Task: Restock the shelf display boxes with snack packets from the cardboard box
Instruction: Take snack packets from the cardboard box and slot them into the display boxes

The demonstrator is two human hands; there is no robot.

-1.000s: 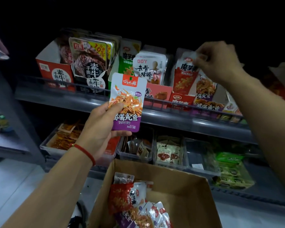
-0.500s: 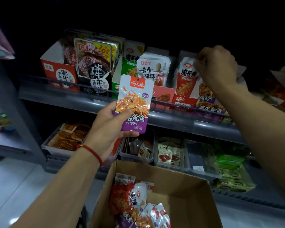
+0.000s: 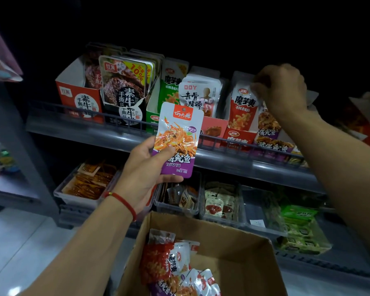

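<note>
My left hand (image 3: 144,167) grips a purple and white snack packet (image 3: 178,137) upright in front of the upper shelf. My right hand (image 3: 283,88) reaches into the red display box (image 3: 238,136) at the shelf's right and pinches the top of a red and white packet (image 3: 244,107) standing in it. Below, the open cardboard box (image 3: 233,248) holds several red and purple packets (image 3: 169,265). Purple packets (image 3: 271,144) lie in a display box just right of the red one.
The upper shelf (image 3: 94,133) has a low wire rail and several display boxes: a red one (image 3: 79,97) at left, green and pink ones in the middle. The lower shelf carries clear bins (image 3: 88,184) of small snacks. White floor at bottom left.
My right hand has sunk lower onto the red and white packet in its box. My left hand with the purple packet has shifted slightly right and down in the view.
</note>
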